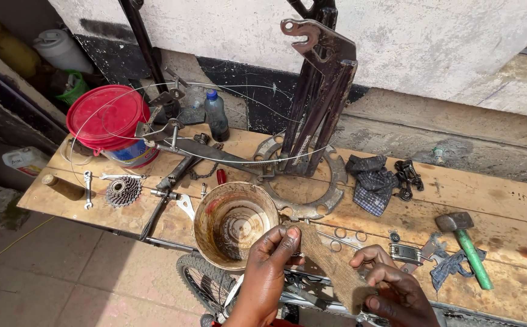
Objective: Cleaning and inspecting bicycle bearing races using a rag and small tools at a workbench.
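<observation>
Fingers of the left hand pinch the upper end of a strip of coarse brown cloth, thumb on one side and fingertips on the other, so this hand is closed on it. At 3 o'clock from it, the right hand holds the lower end of the same strip; its fingers curl around the edge and grasp it.

From the head camera, the strip is long and narrow, with a rough woven surface like sacking, dusty tan in colour. It runs tilted from the left hand down toward 4 o'clock and hangs in the air in front of the wooden bench, near its front edge.

At 11 o'clock from the left hand, just beside it, stands a rusty round metal bowl with dirty liquid inside. Farther at 10 o'clock lie a gear cluster and a small wrench, and behind them a red bucket. A dark bicycle frame stands upright at 12 o'clock. At 2 o'clock from the right hand lies a hammer with green handle. A bicycle wheel shows below the bench, at 8 o'clock from the bowl.
</observation>
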